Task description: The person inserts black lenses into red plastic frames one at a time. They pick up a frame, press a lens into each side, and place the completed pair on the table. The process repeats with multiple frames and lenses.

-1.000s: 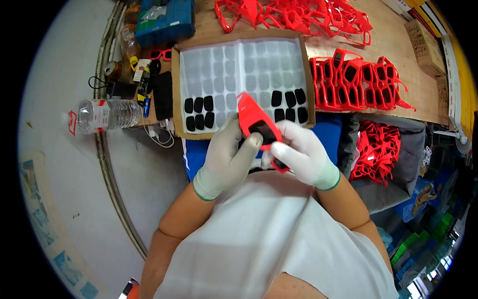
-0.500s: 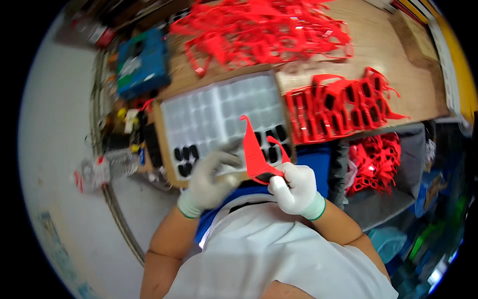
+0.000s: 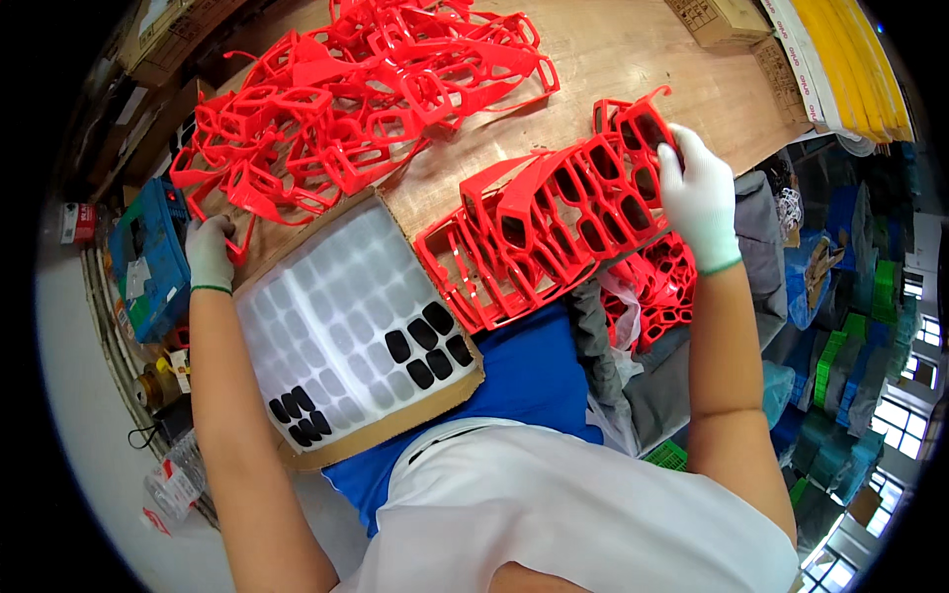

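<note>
My right hand (image 3: 700,203), in a white glove, is closed on a pair of red sunglasses (image 3: 644,128) with dark lenses, at the far right end of a row of similar sunglasses (image 3: 554,212). At the left, my gloved left hand (image 3: 210,259) grips a red glasses frame (image 3: 237,249) at the edge of a tangled heap of red frames (image 3: 336,109). Between my arms lies a shallow cardboard tray (image 3: 445,395) with a pale sheet of lens-shaped pockets. Black lenses (image 3: 423,333) sit in its near right corner, and more black lenses (image 3: 301,415) in its near left corner.
Right of my lap, a grey-lined bin (image 3: 751,227) holds more red frames (image 3: 667,287). A blue box (image 3: 150,259) and a plastic bottle (image 3: 178,476) are at the left. Cardboard boxes (image 3: 717,20) stand at the table's far right.
My right hand has carried the red sunglasses from above my lap to the row's right end. My left hand has left the tray and reached to the frame heap. The view has turned.
</note>
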Tool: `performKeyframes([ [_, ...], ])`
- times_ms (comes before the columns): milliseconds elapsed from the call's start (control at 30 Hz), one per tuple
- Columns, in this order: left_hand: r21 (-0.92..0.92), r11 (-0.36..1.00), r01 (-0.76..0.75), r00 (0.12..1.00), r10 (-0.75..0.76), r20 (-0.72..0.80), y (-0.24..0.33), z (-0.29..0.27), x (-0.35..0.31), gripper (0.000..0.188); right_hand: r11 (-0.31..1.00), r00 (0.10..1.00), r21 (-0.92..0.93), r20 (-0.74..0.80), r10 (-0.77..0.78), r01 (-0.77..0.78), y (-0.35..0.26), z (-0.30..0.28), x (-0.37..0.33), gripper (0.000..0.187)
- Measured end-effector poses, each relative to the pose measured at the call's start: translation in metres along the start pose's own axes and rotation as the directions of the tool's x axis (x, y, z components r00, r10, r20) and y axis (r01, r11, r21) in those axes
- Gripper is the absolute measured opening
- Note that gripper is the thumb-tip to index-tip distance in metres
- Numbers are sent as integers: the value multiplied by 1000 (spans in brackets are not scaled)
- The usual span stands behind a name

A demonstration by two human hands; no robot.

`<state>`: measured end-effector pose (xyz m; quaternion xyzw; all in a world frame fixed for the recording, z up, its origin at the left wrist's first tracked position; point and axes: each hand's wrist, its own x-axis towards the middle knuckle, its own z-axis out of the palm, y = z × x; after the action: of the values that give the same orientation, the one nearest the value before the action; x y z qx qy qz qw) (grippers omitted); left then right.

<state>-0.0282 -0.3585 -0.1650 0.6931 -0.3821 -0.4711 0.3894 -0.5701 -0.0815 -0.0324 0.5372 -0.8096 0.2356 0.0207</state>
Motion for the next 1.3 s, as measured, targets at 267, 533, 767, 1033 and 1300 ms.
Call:
performKeyframes([
  [267,-48,903,-426,904,423,-69,51,-48,-109,35,940,986,-340,142,82,-29,6,42,2,34],
  [533,-68,925,-374,903,380,199,2,-103,-286,31,906,933,224,-76,-352,360,-117,37,-101,19],
  [767,-220,963,-159,834,250,492,-36,-81,-392,40,944,727,8,635,-261,331,-241,135,-191,30],
  [1033,-170,956,-238,696,290,657,-45,-97,-405,25,969,682,-66,722,-117,236,-252,137,-189,33],
  [1300,-113,971,-209,784,235,575,-43,-89,-408,20,975,726,33,662,-187,221,-248,138,-203,35],
])
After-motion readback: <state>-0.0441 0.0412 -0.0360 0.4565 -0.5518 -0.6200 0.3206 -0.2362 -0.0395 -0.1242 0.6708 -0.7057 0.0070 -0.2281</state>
